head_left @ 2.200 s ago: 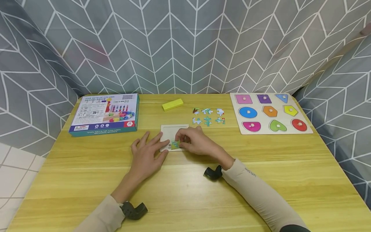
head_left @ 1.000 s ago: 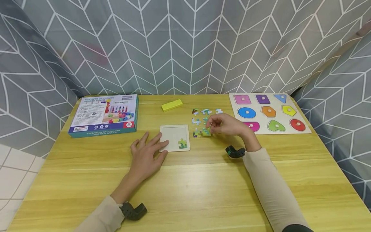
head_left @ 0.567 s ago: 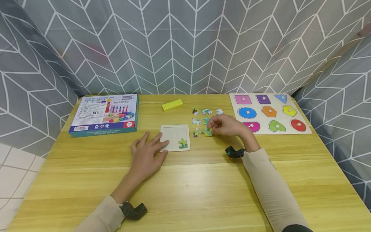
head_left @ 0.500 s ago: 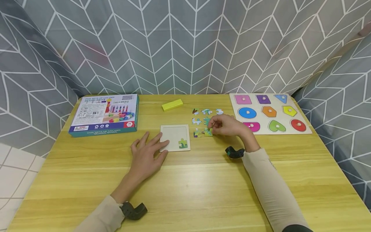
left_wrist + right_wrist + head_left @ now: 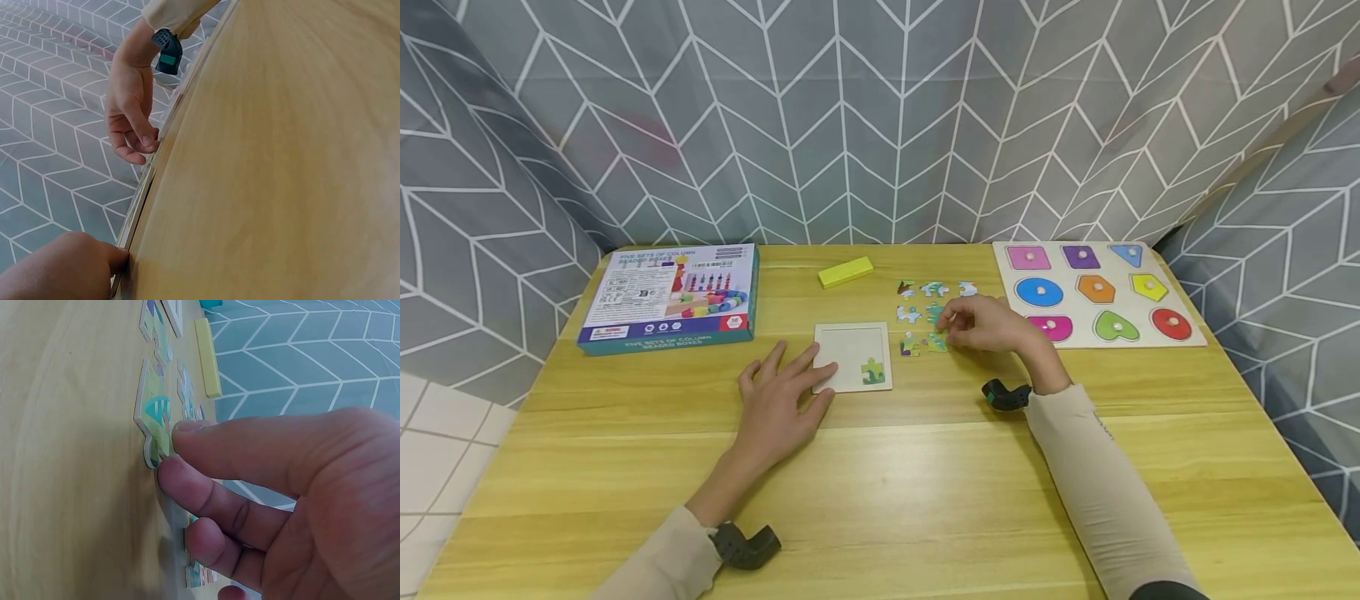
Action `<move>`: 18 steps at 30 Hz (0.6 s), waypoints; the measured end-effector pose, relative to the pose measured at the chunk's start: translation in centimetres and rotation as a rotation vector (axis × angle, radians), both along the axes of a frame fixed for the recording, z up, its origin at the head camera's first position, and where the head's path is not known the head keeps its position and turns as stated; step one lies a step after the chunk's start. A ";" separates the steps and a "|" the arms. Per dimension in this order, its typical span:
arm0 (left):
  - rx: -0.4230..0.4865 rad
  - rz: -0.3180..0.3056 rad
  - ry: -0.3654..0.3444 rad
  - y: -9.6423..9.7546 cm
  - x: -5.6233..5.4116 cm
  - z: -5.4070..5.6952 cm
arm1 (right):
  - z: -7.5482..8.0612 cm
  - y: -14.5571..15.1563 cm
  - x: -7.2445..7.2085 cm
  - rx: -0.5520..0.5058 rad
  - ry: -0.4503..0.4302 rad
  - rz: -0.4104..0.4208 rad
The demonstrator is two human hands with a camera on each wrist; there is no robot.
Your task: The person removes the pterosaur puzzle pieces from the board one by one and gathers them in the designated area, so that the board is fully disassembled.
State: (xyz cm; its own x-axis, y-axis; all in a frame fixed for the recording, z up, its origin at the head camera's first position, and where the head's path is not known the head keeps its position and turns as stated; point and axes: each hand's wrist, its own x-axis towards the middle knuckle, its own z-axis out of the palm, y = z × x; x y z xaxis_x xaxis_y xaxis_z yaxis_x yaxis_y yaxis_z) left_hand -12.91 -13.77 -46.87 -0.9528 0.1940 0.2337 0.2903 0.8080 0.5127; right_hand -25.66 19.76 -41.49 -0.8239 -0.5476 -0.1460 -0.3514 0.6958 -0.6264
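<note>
My left hand [image 5: 781,406] lies with spread fingers at the left side of a square white puzzle tray [image 5: 854,340], index finger and thumb touching it. One green jigsaw piece [image 5: 872,372] sits in the tray's lower right corner. Right of the tray, my right hand [image 5: 988,323] pinches the edge of a green-yellow jigsaw piece [image 5: 937,342] between thumb and index finger. In the right wrist view this puzzle piece [image 5: 152,411] lies low over the table, its knob beside the fingertips. A green and purple piece [image 5: 910,344] lies just left of it.
Several more jigsaw pieces [image 5: 908,314] lie in rows behind the right hand, which partly covers them. A yellow block [image 5: 846,272] is at the back. A boxed bead set [image 5: 668,297] stands at left, a knobbed shape board [image 5: 1078,313] at right. A grey curtain [image 5: 872,125] hangs behind.
My right hand has left the tray, where a green piece now sits in the lower right corner, and moved right to a loose piece, shifting it slightly. The left hand stays put.
</note>
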 end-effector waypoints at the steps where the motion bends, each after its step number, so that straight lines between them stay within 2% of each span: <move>1: -0.001 0.000 0.001 0.0 0.0 0.0 | 0.0 0.0 0.0 0.002 0.004 0.003; 7: -0.009 0.000 0.003 0.0 0.0 -0.1 | 0.0 -0.1 0.1 -0.005 -0.012 0.021; 18: -0.004 0.003 0.008 0.0 0.0 0.0 | 0.4 -0.6 0.6 0.067 0.024 0.022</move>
State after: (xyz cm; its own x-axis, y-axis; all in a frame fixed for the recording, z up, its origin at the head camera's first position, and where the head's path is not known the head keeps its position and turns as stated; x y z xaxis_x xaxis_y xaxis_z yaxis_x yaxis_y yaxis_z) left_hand -12.93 -13.76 -46.88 -0.9514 0.1924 0.2403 0.2921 0.8110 0.5069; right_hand -25.10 19.21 -41.11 -0.8156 -0.5552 -0.1630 -0.3816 0.7278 -0.5698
